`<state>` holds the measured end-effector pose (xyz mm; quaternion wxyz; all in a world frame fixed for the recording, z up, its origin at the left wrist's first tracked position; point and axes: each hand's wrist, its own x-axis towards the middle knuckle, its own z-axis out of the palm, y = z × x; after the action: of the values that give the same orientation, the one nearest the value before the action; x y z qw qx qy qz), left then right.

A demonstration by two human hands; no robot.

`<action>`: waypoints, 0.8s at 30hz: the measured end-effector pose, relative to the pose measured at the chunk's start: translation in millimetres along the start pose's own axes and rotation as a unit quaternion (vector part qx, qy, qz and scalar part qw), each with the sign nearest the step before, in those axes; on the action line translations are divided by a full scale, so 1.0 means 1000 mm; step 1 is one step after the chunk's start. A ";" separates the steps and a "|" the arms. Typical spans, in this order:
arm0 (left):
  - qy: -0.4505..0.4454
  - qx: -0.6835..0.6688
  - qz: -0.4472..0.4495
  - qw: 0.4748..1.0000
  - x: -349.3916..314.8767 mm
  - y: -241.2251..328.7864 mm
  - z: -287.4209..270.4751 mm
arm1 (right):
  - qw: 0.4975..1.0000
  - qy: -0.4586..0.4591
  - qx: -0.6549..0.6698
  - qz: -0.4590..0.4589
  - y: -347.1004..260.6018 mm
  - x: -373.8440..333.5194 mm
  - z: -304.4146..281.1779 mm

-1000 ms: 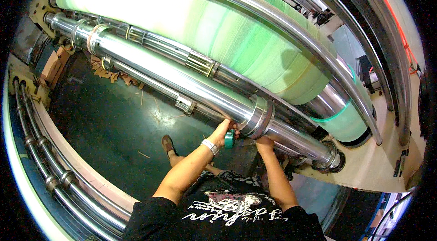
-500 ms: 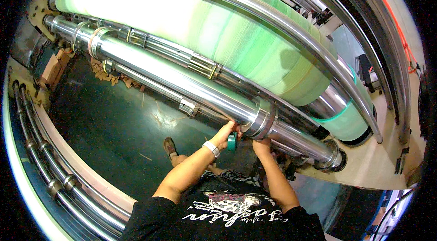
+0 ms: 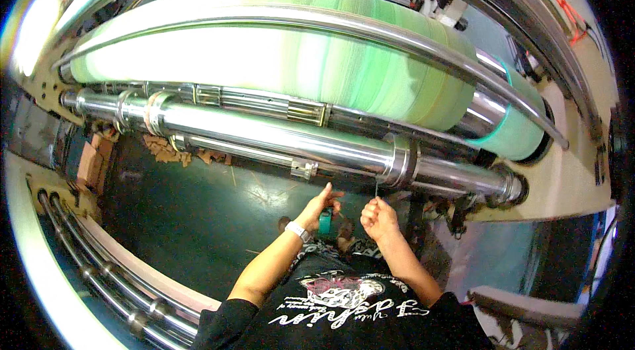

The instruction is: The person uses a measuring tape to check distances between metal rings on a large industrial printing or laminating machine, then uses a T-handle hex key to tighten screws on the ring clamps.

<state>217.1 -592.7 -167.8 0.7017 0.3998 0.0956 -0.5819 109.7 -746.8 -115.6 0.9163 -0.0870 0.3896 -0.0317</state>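
My left hand point(image 3: 321, 207), with a white watch on its wrist, is just below the large shiny metal roller point(image 3: 278, 132). Its thumb points up, and the other fingers curl round a small green rounded object point(image 3: 325, 222) whose exact kind I cannot tell. My right hand point(image 3: 380, 219) is closed in a pinch on a thin metal rod point(image 3: 377, 189). The rod stands upright from the fingers, its top end by the metal collar point(image 3: 399, 161) on the roller. Whether the rod touches the collar I cannot tell.
Behind the roller lies a big roll of pale green sheet point(image 3: 377, 79) with a curved metal bar point(image 3: 284, 16) across it. Thinner metal shafts point(image 3: 112, 277) run along the lower left. Brown scraps point(image 3: 178, 150) lie on the dark floor, near stacked brown blocks point(image 3: 98, 155).
Both hands have come down away from the roller; at the collar before, the right hand now shows with a thin rod in its pinch. The left hand keeps the green object. The view has shifted.
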 end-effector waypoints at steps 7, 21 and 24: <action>0.053 0.052 -0.017 0.997 -0.082 0.023 -0.108 | 0.950 -0.174 0.211 -0.153 0.076 0.025 0.054; 0.108 0.176 0.003 0.979 -0.141 0.098 -0.135 | 0.857 -0.003 -0.361 -0.368 0.032 0.075 -0.009; 0.148 0.379 -0.015 0.913 -0.153 0.094 -0.142 | 0.842 0.004 -0.377 -0.384 0.015 0.063 -0.012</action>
<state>302.1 -383.8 -128.0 0.4665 0.7157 -0.0227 -0.5193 144.8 -741.5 -171.7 0.7254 -0.5688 0.3106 -0.2322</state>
